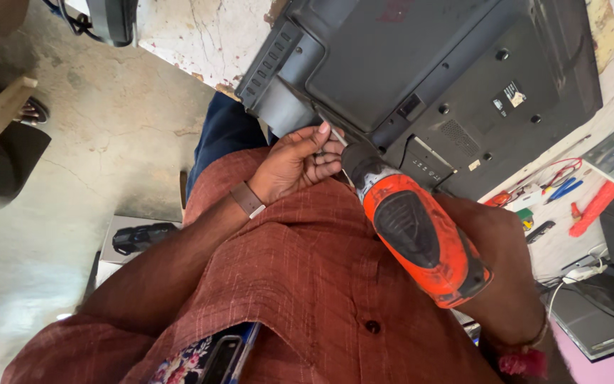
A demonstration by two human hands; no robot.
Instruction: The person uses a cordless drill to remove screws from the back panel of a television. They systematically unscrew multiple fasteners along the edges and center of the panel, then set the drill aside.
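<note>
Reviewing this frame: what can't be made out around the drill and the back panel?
- Head view: the bit tip is hidden behind the left hand, so its seat in the dark back panel can't be told.
- The right hand lies mostly behind the orange drill; its trigger finger is hidden.
- The small tools on the bench are too small to identify.

i see a cracked grey concrete floor on the left, daylit, and a worn white worktop along the right edge littered with small coloured tools
</note>
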